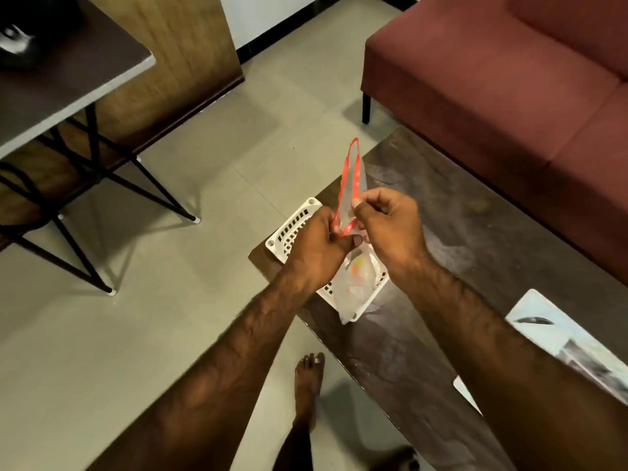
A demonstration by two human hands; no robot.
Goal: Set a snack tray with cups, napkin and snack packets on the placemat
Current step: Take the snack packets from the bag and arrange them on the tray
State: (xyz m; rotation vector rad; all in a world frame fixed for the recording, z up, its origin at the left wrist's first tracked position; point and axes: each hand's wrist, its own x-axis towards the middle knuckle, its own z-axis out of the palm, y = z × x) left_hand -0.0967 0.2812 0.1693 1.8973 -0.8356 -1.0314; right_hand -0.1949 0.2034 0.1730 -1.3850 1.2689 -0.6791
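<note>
The snack packet point(350, 195), clear with a red edge, stood up between both hands above the white tray point(292, 226) on the dark surface point(475, 239); left hand point(319, 243) and right hand point(390, 222) each pinched it.

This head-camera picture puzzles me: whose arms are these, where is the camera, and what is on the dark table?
No machine here: a person wears a camera on the head, so you look down along both bare arms. The left hand and right hand together pinch a clear plastic bag with a red rim, holding it up above a white slotted tray. The tray rests on the dark coffee table and holds another clear packet. A printed placemat lies nearer along the table. A maroon sofa stands behind.
</note>
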